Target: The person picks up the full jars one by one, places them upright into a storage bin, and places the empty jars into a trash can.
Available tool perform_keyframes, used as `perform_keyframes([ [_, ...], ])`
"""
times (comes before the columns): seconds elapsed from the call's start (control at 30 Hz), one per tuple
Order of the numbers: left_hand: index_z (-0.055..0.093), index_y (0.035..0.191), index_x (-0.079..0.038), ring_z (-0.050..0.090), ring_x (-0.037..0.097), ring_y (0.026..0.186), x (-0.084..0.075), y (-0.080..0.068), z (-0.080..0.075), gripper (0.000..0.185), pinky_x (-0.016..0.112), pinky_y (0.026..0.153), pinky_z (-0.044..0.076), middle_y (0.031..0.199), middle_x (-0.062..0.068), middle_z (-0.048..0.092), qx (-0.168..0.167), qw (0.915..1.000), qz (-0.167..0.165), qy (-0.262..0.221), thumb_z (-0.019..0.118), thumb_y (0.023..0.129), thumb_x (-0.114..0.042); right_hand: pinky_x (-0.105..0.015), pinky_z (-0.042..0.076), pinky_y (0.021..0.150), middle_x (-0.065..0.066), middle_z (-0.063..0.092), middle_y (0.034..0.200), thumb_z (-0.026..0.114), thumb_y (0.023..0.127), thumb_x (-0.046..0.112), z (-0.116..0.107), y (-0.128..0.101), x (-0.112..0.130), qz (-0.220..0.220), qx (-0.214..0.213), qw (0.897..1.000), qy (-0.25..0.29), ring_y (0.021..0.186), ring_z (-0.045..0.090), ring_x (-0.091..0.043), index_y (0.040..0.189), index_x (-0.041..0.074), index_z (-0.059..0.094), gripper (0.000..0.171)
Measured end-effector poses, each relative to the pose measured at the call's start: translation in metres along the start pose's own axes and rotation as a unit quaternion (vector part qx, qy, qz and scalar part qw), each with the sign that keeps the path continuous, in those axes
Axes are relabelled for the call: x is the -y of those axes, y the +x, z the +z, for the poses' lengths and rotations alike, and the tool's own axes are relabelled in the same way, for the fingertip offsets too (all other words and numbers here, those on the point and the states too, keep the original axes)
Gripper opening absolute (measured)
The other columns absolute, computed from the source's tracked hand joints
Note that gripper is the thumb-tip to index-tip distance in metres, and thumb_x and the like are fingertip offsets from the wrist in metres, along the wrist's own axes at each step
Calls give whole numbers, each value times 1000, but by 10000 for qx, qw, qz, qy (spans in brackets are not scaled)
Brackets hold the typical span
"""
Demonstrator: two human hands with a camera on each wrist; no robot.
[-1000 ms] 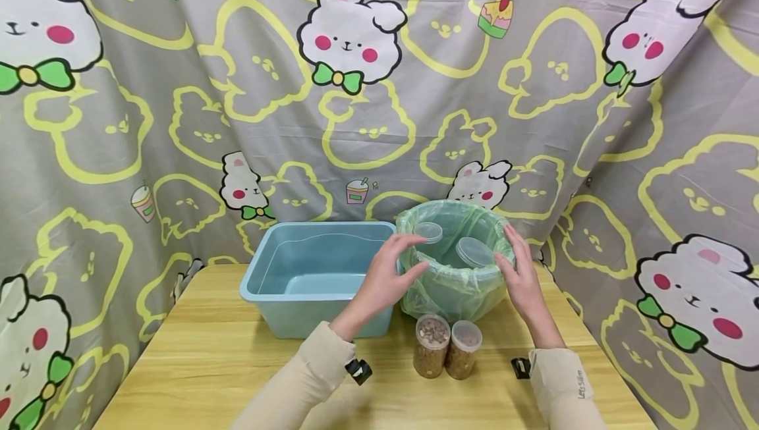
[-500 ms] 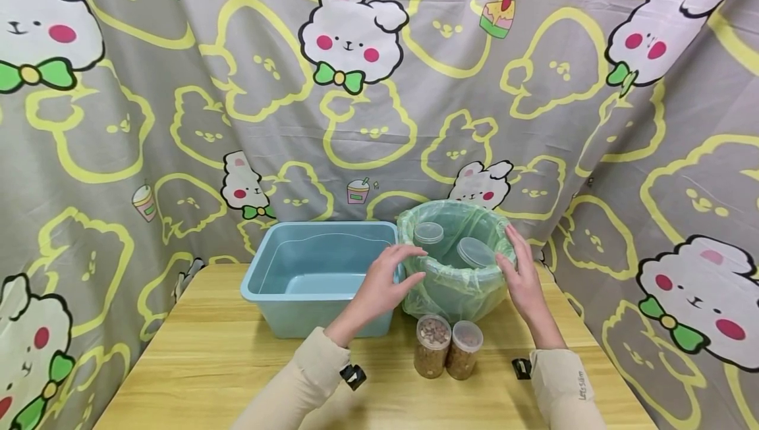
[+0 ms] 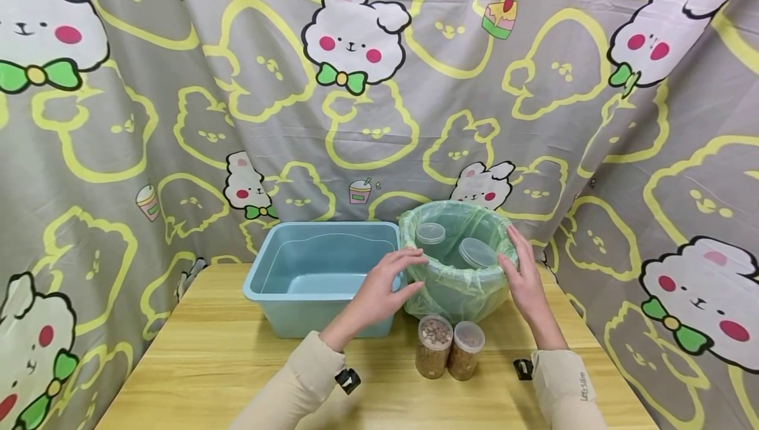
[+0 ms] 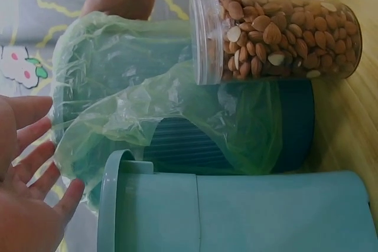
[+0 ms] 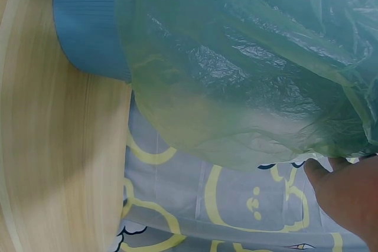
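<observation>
A round blue bin [image 5: 88, 22], lined with a thin green plastic bag [image 3: 456, 292], stands at the right of the table. Two clear round lids [image 3: 431, 233] show inside it. My right hand [image 3: 526, 282] rests on the bin's right rim with its fingers extended along the bag. At the near left rim is my left hand [image 3: 379, 292], fingers spread and nothing held; in the left wrist view its fingertips [image 4: 74, 193] are close to the bag. Two clear jars of almonds [image 3: 434, 348] stand side by side just in front of the bin.
Left of the bin, close beside it, stands a light blue rectangular tub [image 3: 320, 315] with nothing visible inside. Both containers are near the back edge of the wooden table [image 3: 196, 357]. A patterned grey curtain [image 3: 379, 114] hangs behind.
My left hand has drawn back slightly left and down from the bin's rim, uncovering more of the left jar inside. My right hand has stayed on the rim.
</observation>
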State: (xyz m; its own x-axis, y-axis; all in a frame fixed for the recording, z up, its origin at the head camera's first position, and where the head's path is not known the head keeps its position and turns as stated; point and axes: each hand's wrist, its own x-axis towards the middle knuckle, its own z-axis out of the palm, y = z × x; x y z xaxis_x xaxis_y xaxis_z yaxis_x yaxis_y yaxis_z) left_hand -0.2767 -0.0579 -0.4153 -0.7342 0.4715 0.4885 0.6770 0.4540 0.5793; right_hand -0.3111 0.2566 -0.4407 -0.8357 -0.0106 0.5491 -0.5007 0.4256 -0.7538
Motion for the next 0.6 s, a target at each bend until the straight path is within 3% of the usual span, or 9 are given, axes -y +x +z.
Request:
perform_keyframes([
  [0.43,57,148,-21,38,21,153,2,-3,-2,47,50,121,37,161,0,47,179,9998,19,60,68,102,-24,-58,14,124,-17,20,171,51,108,16,-1,-1,-3,-16,-13,9999,-112,156,17,-42,163,4,27,62],
  [0.6,57,148,-20,42,23,149,7,-7,-11,49,51,119,39,159,0,49,40,9999,-50,106,69,101,-25,-56,14,125,-16,20,171,51,108,18,0,0,-3,13,3,9999,-115,156,17,-42,163,3,27,62],
])
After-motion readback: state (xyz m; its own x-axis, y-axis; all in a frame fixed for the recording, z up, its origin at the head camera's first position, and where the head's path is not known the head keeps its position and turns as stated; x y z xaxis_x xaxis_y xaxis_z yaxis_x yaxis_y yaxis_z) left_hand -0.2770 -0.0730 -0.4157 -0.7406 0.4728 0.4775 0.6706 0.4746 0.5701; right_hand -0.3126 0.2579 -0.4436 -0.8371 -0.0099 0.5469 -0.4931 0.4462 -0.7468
